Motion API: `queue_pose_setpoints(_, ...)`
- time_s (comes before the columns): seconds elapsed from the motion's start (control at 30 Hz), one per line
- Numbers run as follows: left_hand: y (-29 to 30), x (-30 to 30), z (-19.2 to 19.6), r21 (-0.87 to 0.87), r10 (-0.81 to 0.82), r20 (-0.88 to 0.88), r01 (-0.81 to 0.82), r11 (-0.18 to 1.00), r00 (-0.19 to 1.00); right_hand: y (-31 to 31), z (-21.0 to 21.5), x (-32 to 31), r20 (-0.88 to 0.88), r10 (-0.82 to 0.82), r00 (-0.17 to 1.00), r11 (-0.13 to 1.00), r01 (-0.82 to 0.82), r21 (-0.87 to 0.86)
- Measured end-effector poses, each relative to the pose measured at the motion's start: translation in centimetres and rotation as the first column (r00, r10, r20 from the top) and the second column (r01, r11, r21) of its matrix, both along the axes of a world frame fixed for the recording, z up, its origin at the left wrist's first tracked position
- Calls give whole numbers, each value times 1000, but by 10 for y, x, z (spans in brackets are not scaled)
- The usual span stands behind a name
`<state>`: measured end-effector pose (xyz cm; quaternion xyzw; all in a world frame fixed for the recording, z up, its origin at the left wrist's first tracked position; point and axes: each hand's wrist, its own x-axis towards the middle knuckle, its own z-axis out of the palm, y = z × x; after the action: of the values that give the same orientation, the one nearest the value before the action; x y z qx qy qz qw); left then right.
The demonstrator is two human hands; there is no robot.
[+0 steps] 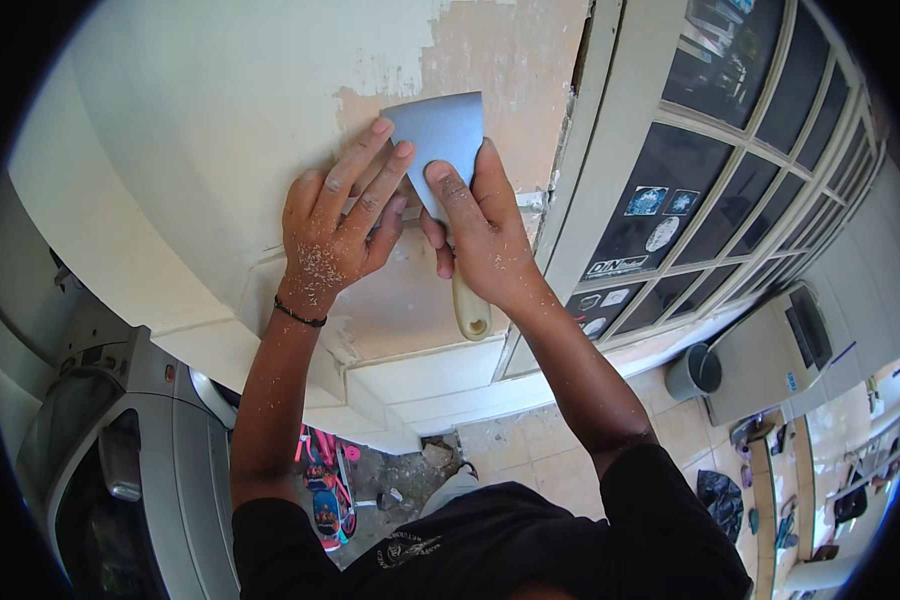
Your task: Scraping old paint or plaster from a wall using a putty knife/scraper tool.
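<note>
A wide metal scraper with a cream handle lies flat against a cream-painted wall, its blade edge up at a patch where the paint is gone. My right hand grips the handle, index finger stretched along the blade. My left hand presses its fingertips onto the blade's left side. Paint flakes speckle both hands, and a black band circles the left wrist.
A bare, peach-coloured patch spreads above the blade. A window frame with dark panes and stickers stands to the right. Below are a grey washing machine, a grey bucket, pink toys and a tiled floor.
</note>
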<state>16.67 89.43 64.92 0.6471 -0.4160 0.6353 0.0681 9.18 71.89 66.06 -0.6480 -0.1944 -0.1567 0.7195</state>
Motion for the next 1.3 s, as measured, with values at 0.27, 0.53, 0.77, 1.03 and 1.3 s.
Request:
queue_pose_setpoints(0.27,1,3,-3,19,-11,18,11,1000,1000,-5,-7,2,-66,-44,997,993,36,-113)
queue_pose_setpoints(0.53,1,24,3,58,-39,188,29,998,981,-10,-1,17,108,-121,987,961,144,-238)
queue_pose_setpoints(0.77,7,-5,14,51,85,49,-88,995,995,-4,2,14,173,-165,971,960,198,-196)
queue_pose_setpoints(1.03,-2,-1,-5,5,14,-4,-14,1000,1000,-8,-1,1,1,-87,996,984,86,-159)
queue_pose_setpoints(1.3,-14,-17,4,-91,6,-115,-16,996,993,1,20,0,11,40,999,999,-40,9)
